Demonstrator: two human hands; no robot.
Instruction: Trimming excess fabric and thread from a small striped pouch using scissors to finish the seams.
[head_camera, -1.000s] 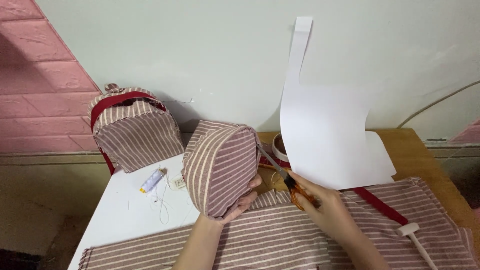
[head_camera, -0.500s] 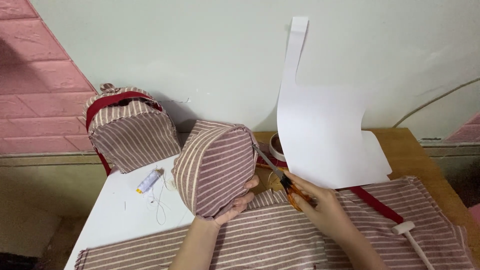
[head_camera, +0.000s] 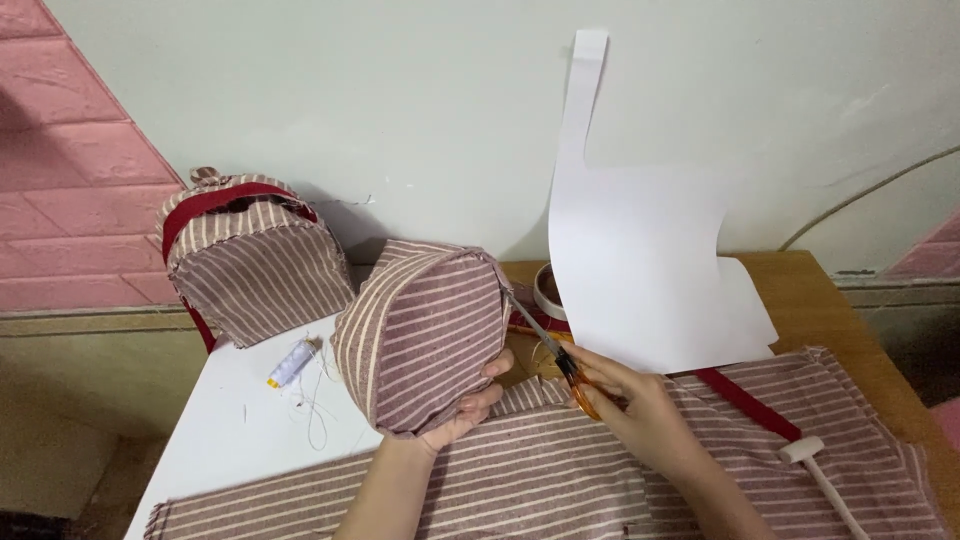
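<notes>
My left hand (head_camera: 462, 410) holds up a striped maroon-and-cream fabric bag piece (head_camera: 420, 335), its flat panel facing me. My right hand (head_camera: 632, 400) grips orange-handled scissors (head_camera: 555, 350), whose blades point up-left and touch the bag piece's right edge. Below both hands a large piece of the same striped cloth (head_camera: 560, 480) lies flat on the table.
A finished striped bag with red trim (head_camera: 250, 255) stands at the back left. A spool of thread (head_camera: 292, 362) lies on the white table (head_camera: 220, 430). A white paper pattern (head_camera: 640, 260) leans on the wall. A tape roll (head_camera: 548, 290), a red strip (head_camera: 745, 400) and a small white mallet (head_camera: 815, 465) lie to the right.
The view has shifted slightly and the bag piece has turned a little in my left hand. The scissors stay at its right edge.
</notes>
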